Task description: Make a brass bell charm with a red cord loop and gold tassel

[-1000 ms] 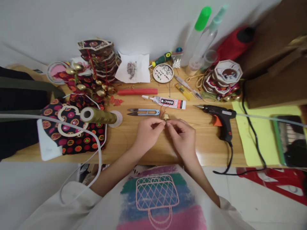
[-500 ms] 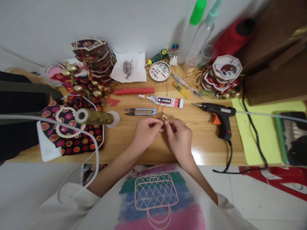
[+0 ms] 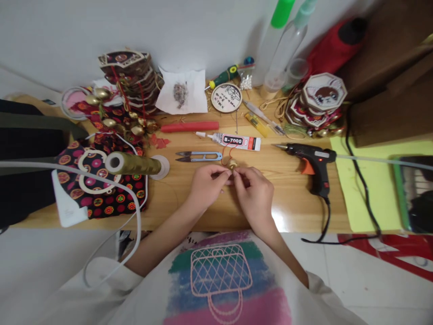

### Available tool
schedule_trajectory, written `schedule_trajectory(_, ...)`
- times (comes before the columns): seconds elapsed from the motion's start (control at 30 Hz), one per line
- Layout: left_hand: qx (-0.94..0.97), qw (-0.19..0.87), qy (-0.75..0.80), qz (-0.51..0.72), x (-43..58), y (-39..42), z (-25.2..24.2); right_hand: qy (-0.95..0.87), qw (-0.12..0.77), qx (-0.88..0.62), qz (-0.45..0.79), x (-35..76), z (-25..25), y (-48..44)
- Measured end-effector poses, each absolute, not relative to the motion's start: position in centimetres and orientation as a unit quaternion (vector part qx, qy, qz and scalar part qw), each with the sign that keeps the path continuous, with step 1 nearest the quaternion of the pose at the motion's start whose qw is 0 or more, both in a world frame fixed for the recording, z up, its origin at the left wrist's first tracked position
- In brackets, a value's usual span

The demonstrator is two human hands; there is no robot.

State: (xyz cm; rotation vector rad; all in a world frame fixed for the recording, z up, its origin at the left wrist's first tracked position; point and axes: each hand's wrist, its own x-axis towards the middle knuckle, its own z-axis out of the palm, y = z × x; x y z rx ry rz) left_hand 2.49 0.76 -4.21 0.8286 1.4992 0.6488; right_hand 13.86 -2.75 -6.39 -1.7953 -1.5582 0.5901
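A small gold bell (image 3: 232, 163) with a thin red cord (image 3: 231, 150) rising from it in a loop is at my fingertips, over the middle of the table. My left hand (image 3: 209, 184) is closed in a pinch at the bell's near side. Facing it, my right hand (image 3: 256, 192) pinches at the same spot, the two sets of fingertips almost touching. Whether they grip the bell itself or a bit of its cord is too small to tell. Just beyond lie blue thread snips (image 3: 199, 156) and a tube of B-7000 glue (image 3: 234, 141).
A black glue gun (image 3: 313, 162) lies at the right with its cable. Left stand an olive thread spool (image 3: 135, 163) on patterned cloth (image 3: 125, 201) and a stack of ornaments (image 3: 128, 79) with bells. More ornaments (image 3: 321, 97), bottles (image 3: 287, 45) and a cardboard box (image 3: 392, 99) are behind.
My hands keep the same pinch on the bell, with barely any finger movement. The whole view has shifted slightly.
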Motion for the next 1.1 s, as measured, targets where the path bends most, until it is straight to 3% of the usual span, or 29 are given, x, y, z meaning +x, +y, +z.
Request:
schedule_trajectory(0.47, 0.327, 0.634, 0.639, 0.288, 2.2, 0.9, -4.0, -0.582, 0.339, -0.692, 0.26, 15.3, -5.0, -3.8)
schedule_trajectory(0.83, 0.342, 0.684, 0.581, 0.28, 0.2, 0.8, -2.8, -0.669, 0.315, -0.632, 0.231, 17.0, -2.5, -3.5)
schedule_trajectory(1.1, 0.389, 0.692, 0.556, 0.246, -0.6, 0.2, -1.0, -0.829, 0.11, -0.503, 0.22, 16.8, 0.4, -1.4)
